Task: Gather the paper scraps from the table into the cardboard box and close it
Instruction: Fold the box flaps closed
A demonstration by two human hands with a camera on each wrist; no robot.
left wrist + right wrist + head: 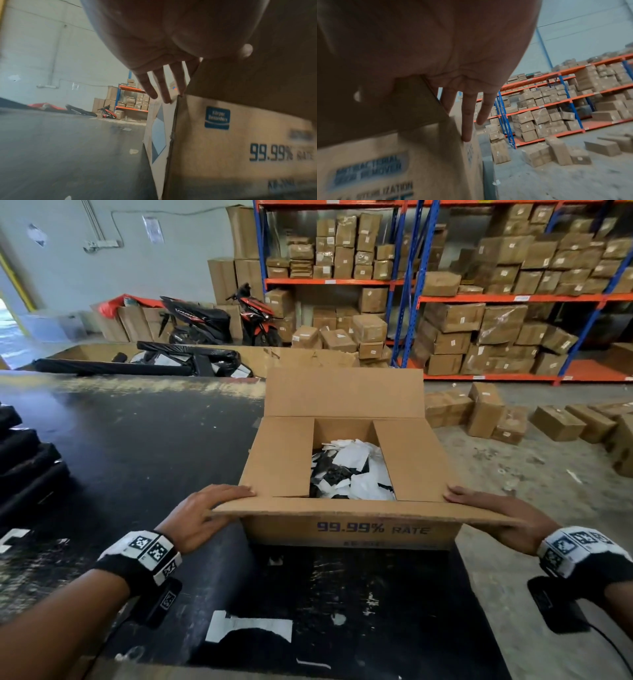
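From the head view, the cardboard box (349,529) stands at the right edge of the dark desk (144,446), its right end about level with that edge. Its two short side flaps are folded inward, the far flap stands upright, and the near flap (359,512) lies roughly level, sticking out toward the person. Paper scraps (352,470), white and black, fill the gap between the side flaps. The left hand (202,515) pinches the near flap's left end, fingers flat on top and thumb beneath; the right hand (500,518) holds the right end the same way. A white scrap (250,630) lies on the desk near its front edge, well apart from the box. Shelving (513,299) stacked with cartons stands beyond.

In the left wrist view, the left hand (164,44) has straight, slightly parted fingers (163,89) reaching over the box's corner, the thumb pressed under the flap (274,67). The box (231,142) front shows "99.99%".

In the right wrist view, the right hand (453,54) likewise spreads straight fingers (468,119) at the box (393,162) corner, thumb below the flap (406,105).
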